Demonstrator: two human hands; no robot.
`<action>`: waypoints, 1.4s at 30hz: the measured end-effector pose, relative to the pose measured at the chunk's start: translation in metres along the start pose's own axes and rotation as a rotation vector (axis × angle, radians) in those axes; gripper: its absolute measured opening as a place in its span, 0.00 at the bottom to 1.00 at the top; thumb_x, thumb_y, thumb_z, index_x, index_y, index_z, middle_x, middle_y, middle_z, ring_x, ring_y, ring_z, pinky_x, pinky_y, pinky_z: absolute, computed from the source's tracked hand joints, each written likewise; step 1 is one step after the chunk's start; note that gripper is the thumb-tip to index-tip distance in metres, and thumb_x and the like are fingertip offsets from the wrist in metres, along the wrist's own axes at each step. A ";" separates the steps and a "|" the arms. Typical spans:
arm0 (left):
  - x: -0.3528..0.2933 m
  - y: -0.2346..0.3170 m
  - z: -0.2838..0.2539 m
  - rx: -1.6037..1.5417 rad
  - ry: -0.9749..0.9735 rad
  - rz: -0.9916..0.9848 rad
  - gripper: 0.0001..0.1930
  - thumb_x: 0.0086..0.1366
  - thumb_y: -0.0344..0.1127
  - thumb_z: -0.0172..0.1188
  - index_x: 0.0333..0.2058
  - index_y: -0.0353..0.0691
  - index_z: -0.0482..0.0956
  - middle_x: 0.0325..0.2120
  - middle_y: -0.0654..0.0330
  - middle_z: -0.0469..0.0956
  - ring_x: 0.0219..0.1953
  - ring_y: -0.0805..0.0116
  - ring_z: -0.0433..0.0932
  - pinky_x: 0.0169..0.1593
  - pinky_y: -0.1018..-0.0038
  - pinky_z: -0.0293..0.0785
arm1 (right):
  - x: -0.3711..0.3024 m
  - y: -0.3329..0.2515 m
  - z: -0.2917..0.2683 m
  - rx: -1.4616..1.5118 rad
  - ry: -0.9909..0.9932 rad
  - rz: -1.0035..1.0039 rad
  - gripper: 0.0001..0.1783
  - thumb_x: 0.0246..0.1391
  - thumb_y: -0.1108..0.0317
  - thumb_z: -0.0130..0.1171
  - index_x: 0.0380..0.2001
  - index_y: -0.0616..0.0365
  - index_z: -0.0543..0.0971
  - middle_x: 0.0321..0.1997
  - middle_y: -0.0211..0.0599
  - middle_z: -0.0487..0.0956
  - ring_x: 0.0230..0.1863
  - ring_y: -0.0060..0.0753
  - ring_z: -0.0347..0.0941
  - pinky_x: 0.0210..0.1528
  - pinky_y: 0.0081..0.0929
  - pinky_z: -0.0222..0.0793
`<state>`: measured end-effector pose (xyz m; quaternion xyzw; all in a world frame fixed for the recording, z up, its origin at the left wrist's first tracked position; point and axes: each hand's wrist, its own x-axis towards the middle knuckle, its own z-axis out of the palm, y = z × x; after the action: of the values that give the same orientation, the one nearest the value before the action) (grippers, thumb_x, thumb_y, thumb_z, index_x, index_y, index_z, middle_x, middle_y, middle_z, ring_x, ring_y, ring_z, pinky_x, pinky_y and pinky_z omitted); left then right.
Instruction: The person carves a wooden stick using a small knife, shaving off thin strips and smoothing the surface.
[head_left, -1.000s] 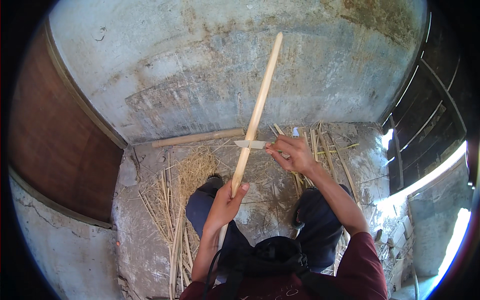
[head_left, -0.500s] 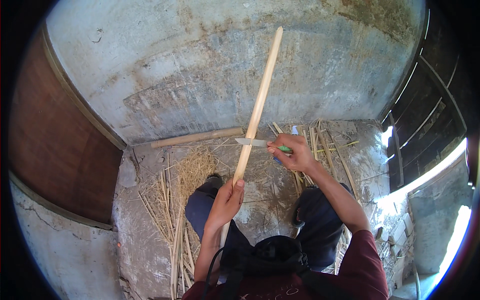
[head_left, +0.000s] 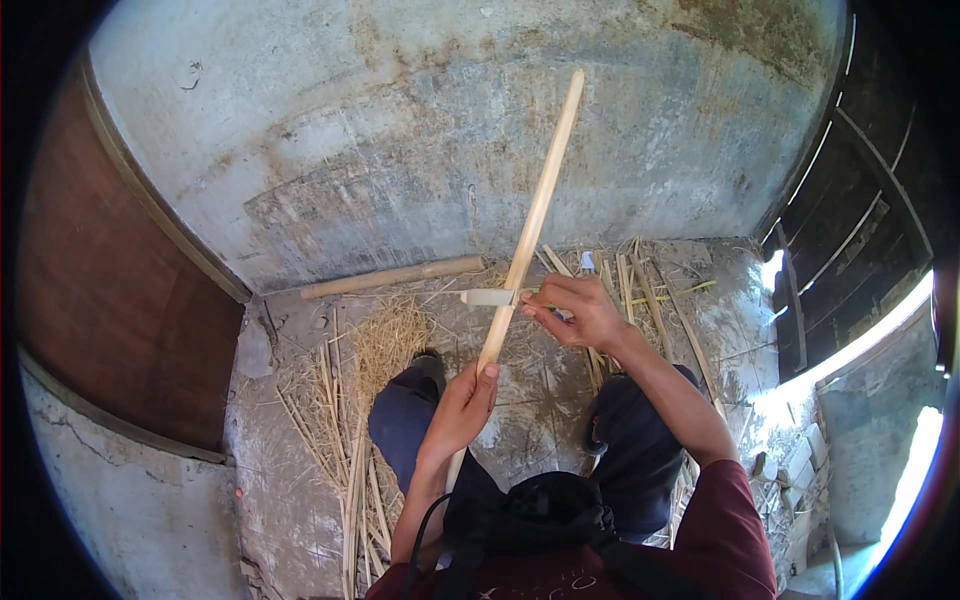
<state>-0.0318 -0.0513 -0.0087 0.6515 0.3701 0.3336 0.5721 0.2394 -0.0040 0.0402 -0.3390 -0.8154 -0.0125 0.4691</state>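
Stained wall point(head_left: 330, 180) behind, the pale stick point(head_left: 543, 190) has shifted slightly right

Knife point(head_left: 488, 298) slightly blurred, handle mostly hidden by right hand point(head_left: 577, 310), pale stick point(head_left: 541, 205) partly covered by left hand point(head_left: 460, 410), lower end unclear, maroon shirt point(head_left: 722, 530) cropped at bottom.

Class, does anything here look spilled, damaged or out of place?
Yes. Pale shavings lie loosely heaped on the floor near the left shoe, as if spilled. The wall ahead looks worn, with dark stains. The pale strip in the left hand shows no obvious damage.
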 end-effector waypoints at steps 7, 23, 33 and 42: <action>0.000 0.002 0.003 -0.009 0.011 -0.016 0.24 0.86 0.58 0.44 0.37 0.44 0.68 0.19 0.72 0.63 0.17 0.83 0.59 0.21 0.79 0.57 | 0.000 0.010 -0.003 -0.056 -0.015 -0.005 0.06 0.59 0.67 0.75 0.39 0.51 0.89 0.30 0.32 0.81 0.22 0.40 0.77 0.22 0.37 0.70; -0.007 -0.002 -0.007 0.011 0.051 -0.047 0.23 0.87 0.53 0.44 0.34 0.43 0.67 0.19 0.71 0.62 0.17 0.81 0.59 0.21 0.78 0.57 | -0.001 0.027 -0.006 -0.099 0.009 0.020 0.05 0.58 0.69 0.75 0.36 0.53 0.88 0.32 0.33 0.86 0.23 0.39 0.80 0.22 0.35 0.71; -0.058 -0.030 -0.028 -0.101 0.016 -0.184 0.22 0.87 0.54 0.46 0.35 0.45 0.66 0.19 0.70 0.62 0.16 0.81 0.59 0.18 0.79 0.56 | -0.022 0.096 -0.085 -0.254 0.440 0.625 0.07 0.67 0.70 0.66 0.38 0.64 0.83 0.35 0.44 0.88 0.35 0.26 0.81 0.43 0.31 0.78; -0.032 -0.022 -0.032 -0.374 -0.072 -0.359 0.22 0.87 0.55 0.46 0.34 0.47 0.65 0.18 0.72 0.58 0.14 0.83 0.54 0.16 0.79 0.50 | -0.054 0.110 -0.058 0.031 -0.331 0.730 0.12 0.68 0.63 0.67 0.40 0.61 0.81 0.39 0.36 0.85 0.34 0.28 0.78 0.40 0.31 0.75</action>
<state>-0.0775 -0.0616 -0.0270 0.4700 0.3910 0.2660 0.7453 0.3631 0.0320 -0.0024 -0.5965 -0.7062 0.2222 0.3099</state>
